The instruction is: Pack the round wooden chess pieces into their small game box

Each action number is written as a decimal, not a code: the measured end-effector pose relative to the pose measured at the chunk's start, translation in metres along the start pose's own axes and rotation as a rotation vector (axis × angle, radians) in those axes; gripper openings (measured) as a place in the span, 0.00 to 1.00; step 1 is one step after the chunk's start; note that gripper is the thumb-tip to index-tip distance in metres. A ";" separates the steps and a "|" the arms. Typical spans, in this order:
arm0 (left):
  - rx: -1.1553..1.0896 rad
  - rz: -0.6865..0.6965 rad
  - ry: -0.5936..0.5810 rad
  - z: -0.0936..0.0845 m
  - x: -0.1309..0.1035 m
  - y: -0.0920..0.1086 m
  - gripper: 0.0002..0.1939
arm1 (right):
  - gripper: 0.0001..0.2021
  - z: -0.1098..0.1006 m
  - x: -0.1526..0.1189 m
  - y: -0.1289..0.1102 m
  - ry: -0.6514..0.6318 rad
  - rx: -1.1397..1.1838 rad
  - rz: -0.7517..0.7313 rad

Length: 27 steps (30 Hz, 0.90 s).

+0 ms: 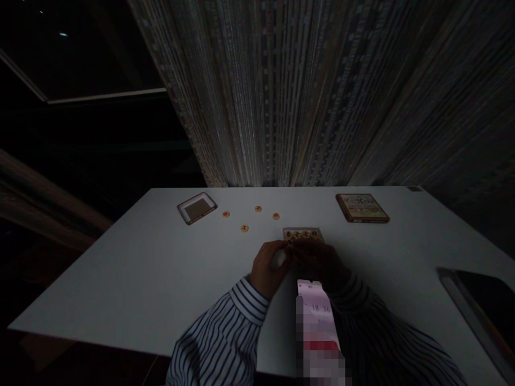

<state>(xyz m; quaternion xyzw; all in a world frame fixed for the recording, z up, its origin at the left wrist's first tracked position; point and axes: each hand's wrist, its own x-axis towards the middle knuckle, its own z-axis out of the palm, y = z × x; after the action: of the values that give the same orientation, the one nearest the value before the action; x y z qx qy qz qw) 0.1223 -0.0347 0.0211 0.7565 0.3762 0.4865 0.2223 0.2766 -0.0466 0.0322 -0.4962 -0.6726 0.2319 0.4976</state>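
A small box of Chinese chess pieces (302,231) lies on the white table, with a row of round, dark-marked pieces showing along its far side. Its near part is hidden under my hands. My left hand (269,266) is at the box's left corner, thumb and fingers drawn together in a pinch. My right hand (322,261), in deep shadow, reaches over the box with its fingers pressed together, meeting the left fingertips. What the fingers hold is too dark and covered to make out. Several loose Chinese chess pieces (244,228) lie face up beyond my left hand.
Left of the loose pieces is a framed, open-looking lid or tray (183,207). A flat printed box (363,208) sits at the back right. A lit phone (314,300) lies between my forearms. A dark object (486,300) rests at the right edge, and a curtain (265,96) hangs behind the table.
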 end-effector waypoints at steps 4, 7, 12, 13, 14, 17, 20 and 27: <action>-0.271 -0.232 0.052 0.002 0.002 -0.006 0.18 | 0.11 -0.002 0.000 -0.002 0.044 -0.019 0.057; -0.482 -0.425 0.143 0.003 0.005 -0.011 0.17 | 0.11 -0.002 0.000 -0.004 0.064 -0.011 0.074; -0.586 -0.578 0.221 0.001 0.009 -0.015 0.17 | 0.12 -0.002 -0.001 -0.005 0.061 0.046 0.124; -0.593 -0.600 0.230 0.000 0.009 -0.015 0.17 | 0.12 -0.002 -0.001 -0.005 0.060 0.048 0.123; -0.601 -0.620 0.240 0.000 0.010 -0.015 0.17 | 0.12 -0.002 -0.001 -0.005 0.064 0.045 0.118; -0.625 -0.670 0.268 -0.002 0.011 -0.015 0.17 | 0.12 -0.002 -0.001 -0.004 0.095 0.039 0.103; -0.619 -0.678 0.274 -0.002 0.011 -0.015 0.17 | 0.12 -0.002 -0.001 -0.003 0.100 0.062 0.114; -0.284 -0.533 0.263 -0.003 0.006 -0.024 0.10 | 0.12 -0.002 -0.001 -0.005 0.109 0.071 0.088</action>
<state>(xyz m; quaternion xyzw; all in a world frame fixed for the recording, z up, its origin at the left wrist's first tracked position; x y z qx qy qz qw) 0.1123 -0.0150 0.0095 0.5234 0.5149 0.5523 0.3948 0.2763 -0.0498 0.0362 -0.5193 -0.6132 0.2499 0.5402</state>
